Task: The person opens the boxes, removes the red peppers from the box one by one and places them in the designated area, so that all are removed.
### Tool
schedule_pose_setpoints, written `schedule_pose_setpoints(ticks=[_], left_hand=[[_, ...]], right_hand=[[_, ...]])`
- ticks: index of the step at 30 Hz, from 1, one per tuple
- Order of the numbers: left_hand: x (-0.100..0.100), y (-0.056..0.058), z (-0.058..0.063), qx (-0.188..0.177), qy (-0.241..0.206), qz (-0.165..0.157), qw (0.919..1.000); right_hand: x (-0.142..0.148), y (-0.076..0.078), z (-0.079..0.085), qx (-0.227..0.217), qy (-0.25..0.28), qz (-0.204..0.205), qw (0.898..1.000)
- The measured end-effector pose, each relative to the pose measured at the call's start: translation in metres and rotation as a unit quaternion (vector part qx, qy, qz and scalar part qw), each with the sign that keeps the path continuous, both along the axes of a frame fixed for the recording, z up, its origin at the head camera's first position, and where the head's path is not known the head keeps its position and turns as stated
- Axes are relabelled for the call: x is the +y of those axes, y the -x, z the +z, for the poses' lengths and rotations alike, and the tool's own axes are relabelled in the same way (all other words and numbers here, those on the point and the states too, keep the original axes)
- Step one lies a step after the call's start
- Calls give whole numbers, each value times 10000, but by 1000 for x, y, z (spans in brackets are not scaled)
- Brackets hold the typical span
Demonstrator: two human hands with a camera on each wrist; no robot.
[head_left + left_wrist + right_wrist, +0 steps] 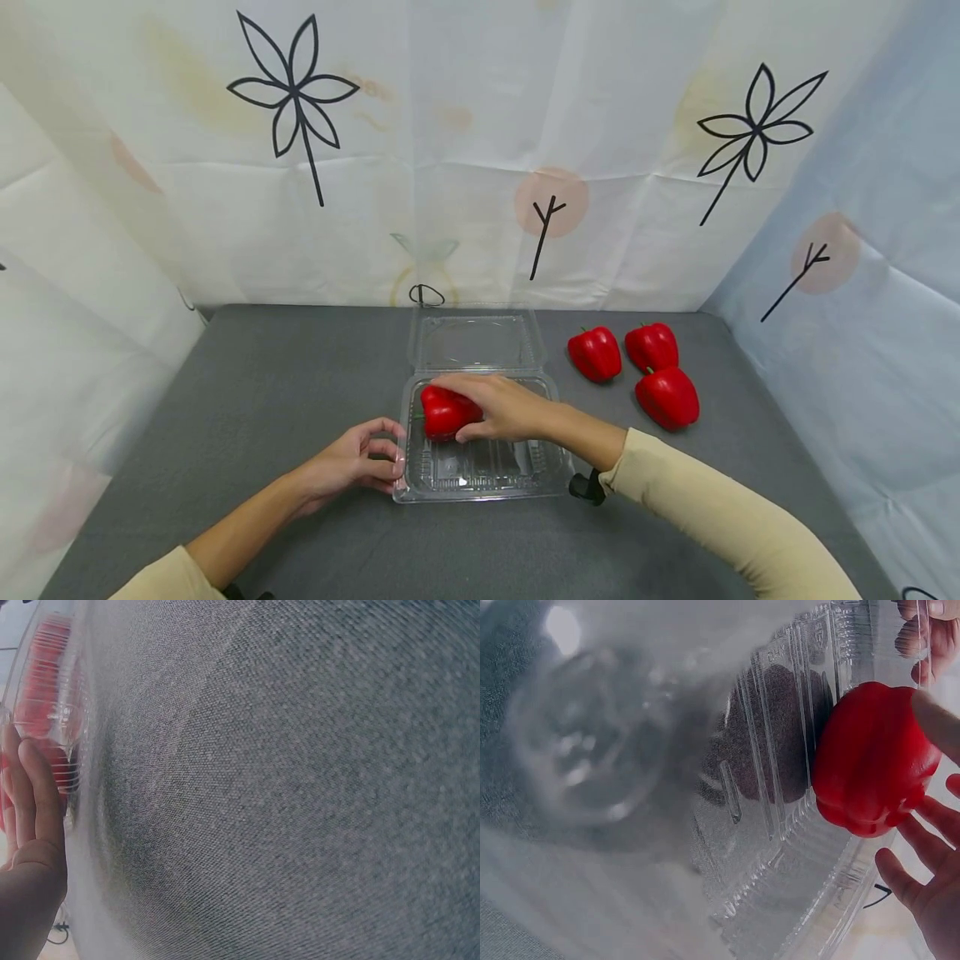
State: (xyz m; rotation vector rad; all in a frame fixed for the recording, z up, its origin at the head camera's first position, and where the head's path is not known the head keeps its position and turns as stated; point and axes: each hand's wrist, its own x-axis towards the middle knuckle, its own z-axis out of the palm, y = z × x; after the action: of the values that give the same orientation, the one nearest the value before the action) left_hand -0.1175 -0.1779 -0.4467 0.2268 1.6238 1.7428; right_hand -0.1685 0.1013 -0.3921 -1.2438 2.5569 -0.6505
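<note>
A clear plastic clamshell container [480, 479] lies with its lid [476, 342] folded back toward the far wall. In its left part is a red bell pepper [442, 412], stem pointing left. My right hand [502, 406] reaches over the tray and holds this pepper, thumb on the near side and fingers over the far side. In the right wrist view one fingertip [889, 862] stands slightly off the pepper. My left hand [367, 458] touches the tray's left wall with relaxed fingers. The left wrist view shows those fingers [41, 795] nearly straight along the plastic.
To the right of the container stand three more red bell peppers: one nearer the lid [595, 354], one at the back [652, 347] and one in front [667, 398]. A grey cloth [315, 375] covers the table. Patterned white sheets [465, 208] hang around it.
</note>
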Motion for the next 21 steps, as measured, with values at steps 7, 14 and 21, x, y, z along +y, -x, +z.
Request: schedule_pose_setpoints(ticks=[7, 14, 21], left_hand=[[0, 0, 0, 30, -12, -37, 10000], [1, -1, 2, 55, -49, -40, 10000], [0, -1, 2, 12, -99, -22, 9999]], right_hand=[[-3, -2, 0, -120, -280, -105, 9995], [-5, -2, 0, -257, -417, -183, 9986], [-10, -2, -1, -102, -563, -153, 9982]])
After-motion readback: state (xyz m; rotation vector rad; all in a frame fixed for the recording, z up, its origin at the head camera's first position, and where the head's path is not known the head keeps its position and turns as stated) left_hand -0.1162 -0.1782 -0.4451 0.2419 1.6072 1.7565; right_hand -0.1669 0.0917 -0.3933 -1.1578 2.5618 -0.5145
